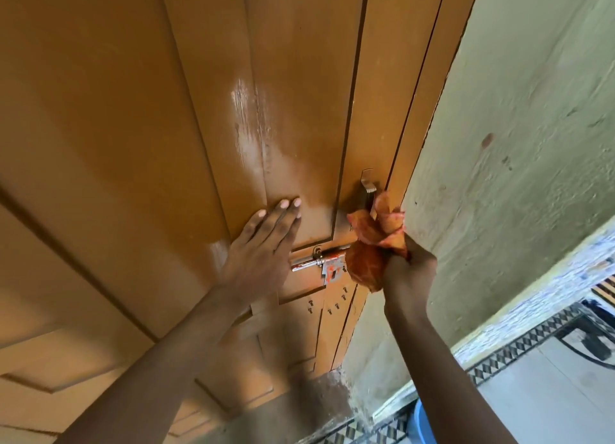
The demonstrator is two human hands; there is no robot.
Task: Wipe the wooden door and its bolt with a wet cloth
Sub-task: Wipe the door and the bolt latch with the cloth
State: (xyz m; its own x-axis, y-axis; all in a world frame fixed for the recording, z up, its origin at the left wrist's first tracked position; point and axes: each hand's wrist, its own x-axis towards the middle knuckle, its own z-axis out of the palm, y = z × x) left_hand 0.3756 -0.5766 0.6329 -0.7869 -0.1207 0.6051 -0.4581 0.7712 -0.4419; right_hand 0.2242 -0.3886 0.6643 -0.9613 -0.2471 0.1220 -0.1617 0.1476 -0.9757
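Note:
The brown panelled wooden door (pixel 139 137) fills the left and centre of the head view, with a wet shiny streak on its middle panel. A silver sliding bolt (pixel 319 264) with reddish stains sits near the door's right edge. My left hand (pixel 263 244) lies flat on the door, fingers spread, just left of the bolt. My right hand (pixel 407 270) grips a bunched orange-red cloth (pixel 369 260), pressed against the right end of the bolt at the door edge. A metal handle (pixel 366 187) sticks out above the cloth.
A pale green plastered wall (pixel 515 144) stands right of the door frame. Several screws (pixel 332 305) stud the door below the bolt. The floor at lower right has patterned border tiles (pixel 519 350), and the rim of a blue bucket (pixel 420 425) shows behind my right forearm.

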